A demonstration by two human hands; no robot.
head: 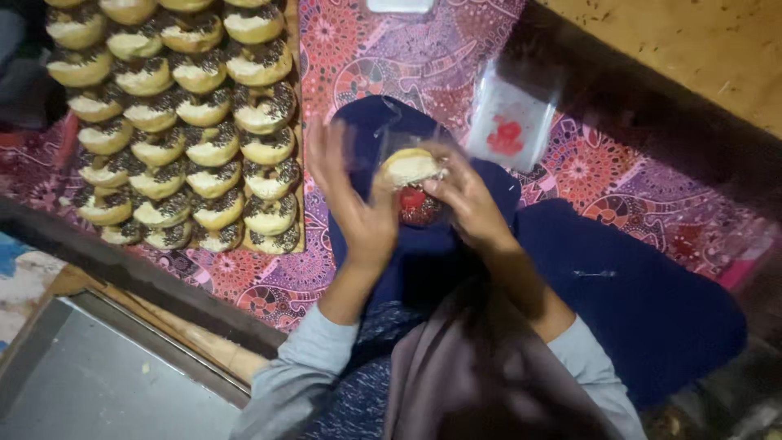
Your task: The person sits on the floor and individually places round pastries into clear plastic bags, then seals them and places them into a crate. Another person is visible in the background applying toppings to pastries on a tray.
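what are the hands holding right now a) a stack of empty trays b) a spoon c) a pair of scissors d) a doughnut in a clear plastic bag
d: both the left hand and the right hand hold a doughnut inside a clear plastic bag above the lap.

Left hand (356, 204): blurred by motion, fingers smeared, grip not to be made out.
Clear bag (411, 175): edges lost in the blur around the doughnut (409, 165).
Right hand (466, 200): fingertips hidden behind the bag.
Tray of doughnuts (175, 122): top row cut off by the upper edge.
White object (399, 6): clipped at the top, kind not to be told.
Loose bags (511, 122): blurred, red print unreadable.
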